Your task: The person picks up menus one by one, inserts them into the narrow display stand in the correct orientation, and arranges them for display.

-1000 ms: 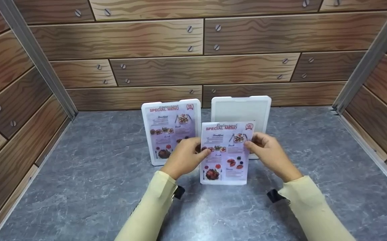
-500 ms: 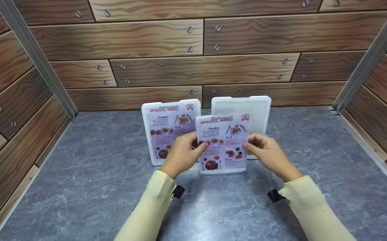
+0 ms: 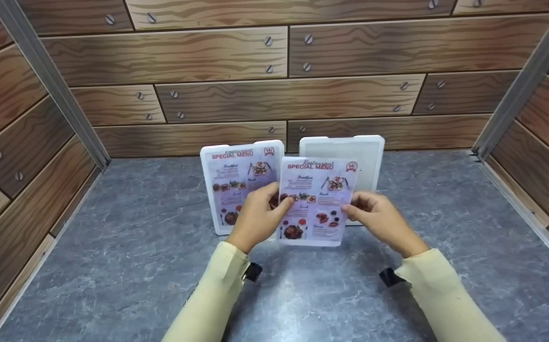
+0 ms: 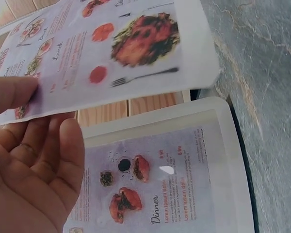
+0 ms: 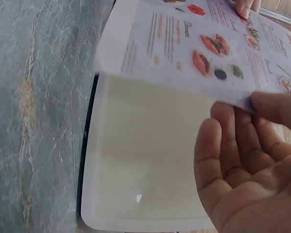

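A printed menu sheet (image 3: 317, 204) headed "Special Menu" is held upright between both hands in the head view. My left hand (image 3: 258, 216) pinches its left edge, thumb in front and fingers behind. On the opposite edge my right hand (image 3: 381, 218) pinches the sheet the same way. Behind the sheet to the right stands a white frame (image 3: 341, 141) with a blank, pale panel (image 5: 150, 155), partly covered by the sheet. To the left, a second white frame (image 3: 210, 190) carries a matching menu (image 4: 136, 184), partly hidden by my left hand.
Both frames stand on a grey marbled tabletop (image 3: 112, 266). Wood-plank-patterned walls (image 3: 217, 57) close off the back and sides, with grey metal posts (image 3: 65, 95) at the corners.
The menu sheet has risen and moved slightly left, its lower edge higher than a second ago. It now tilts a little. Both hands keep their grip, and the two frames stay in place.
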{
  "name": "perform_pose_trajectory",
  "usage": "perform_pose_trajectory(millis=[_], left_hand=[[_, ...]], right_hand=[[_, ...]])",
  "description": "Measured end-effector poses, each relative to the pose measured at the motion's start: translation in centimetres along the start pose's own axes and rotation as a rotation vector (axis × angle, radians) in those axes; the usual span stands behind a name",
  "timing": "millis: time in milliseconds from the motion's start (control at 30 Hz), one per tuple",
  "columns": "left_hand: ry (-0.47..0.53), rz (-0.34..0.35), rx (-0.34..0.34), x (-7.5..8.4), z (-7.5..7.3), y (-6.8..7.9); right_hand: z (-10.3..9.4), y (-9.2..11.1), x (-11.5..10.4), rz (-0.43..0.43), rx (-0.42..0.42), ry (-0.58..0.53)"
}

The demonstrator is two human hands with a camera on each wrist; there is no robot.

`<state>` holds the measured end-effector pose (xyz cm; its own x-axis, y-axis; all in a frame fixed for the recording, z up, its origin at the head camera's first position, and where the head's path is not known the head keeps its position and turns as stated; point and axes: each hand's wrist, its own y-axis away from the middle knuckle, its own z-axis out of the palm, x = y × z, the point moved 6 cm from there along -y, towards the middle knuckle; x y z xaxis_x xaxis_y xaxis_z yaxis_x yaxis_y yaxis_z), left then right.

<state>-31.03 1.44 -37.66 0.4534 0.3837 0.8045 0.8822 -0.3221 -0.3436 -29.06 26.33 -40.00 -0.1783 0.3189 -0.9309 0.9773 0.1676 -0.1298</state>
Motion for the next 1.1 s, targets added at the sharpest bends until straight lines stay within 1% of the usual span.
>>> perform_pose_trajectory(millis=[100, 200, 367, 533, 867, 1100], left_hand=[[0.002, 0.015, 0.038, 0.1, -0.2, 0.0], [0.017, 0.028, 0.061, 0.1, -0.3, -0.1], [0.032, 0.032, 0.070, 0.1, -0.4, -0.1], [0.032, 0.017, 0.061, 0.1, -0.3, -0.1], [0.020, -0.002, 0.028, -0.1, 0.1, 0.1], [-0.001, -0.007, -0.005, -0.1, 0.3, 0.2]], right_hand=[[0.1, 0.1, 0.0, 0.001, -0.025, 0.005], [0.1, 0.1, 0.0, 0.000, -0.025, 0.002], [0.0, 0.1, -0.1, -0.010, -0.014, 0.001], [-0.1, 0.2, -0.3, -0.025, 0.005, 0.014], [-0.5, 0.4, -0.8, -0.021, 0.073, -0.013], [-1.1, 0.3, -1.2, -0.065, 0.166, -0.030]])
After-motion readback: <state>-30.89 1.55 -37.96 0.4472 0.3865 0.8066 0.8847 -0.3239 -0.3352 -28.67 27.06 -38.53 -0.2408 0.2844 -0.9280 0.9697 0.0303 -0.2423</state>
